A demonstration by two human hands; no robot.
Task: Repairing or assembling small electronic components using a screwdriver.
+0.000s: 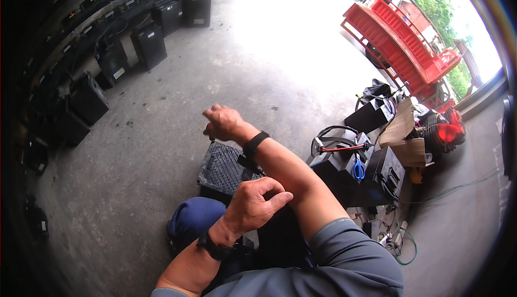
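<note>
A black box (pixel 218 168) with a ridged, patterned top stands on the floor before my knees. Over its far edge reaches my right hand (pixel 225 123), its fingers bent round a small thing with a red end (pixel 208 130). What kind of thing that is, I cannot make out. Closer to me, my left hand (pixel 252 204) is curled, thumb and forefinger brought together beside my right forearm. Whether anything sits in that pinch is hidden. Part of the box's right side lies behind my right arm and left hand.
Black battery cases (pixel 149 46) line the left side below a dark rack (pixel 81 19). At right stand more black cases with cables (pixel 344 157), blue-handled scissors (pixel 358 168) and a torn cardboard box (pixel 401 130). Beyond is a red cargo tricycle (pixel 398 43). Cords (pixel 398 240) trail on the floor.
</note>
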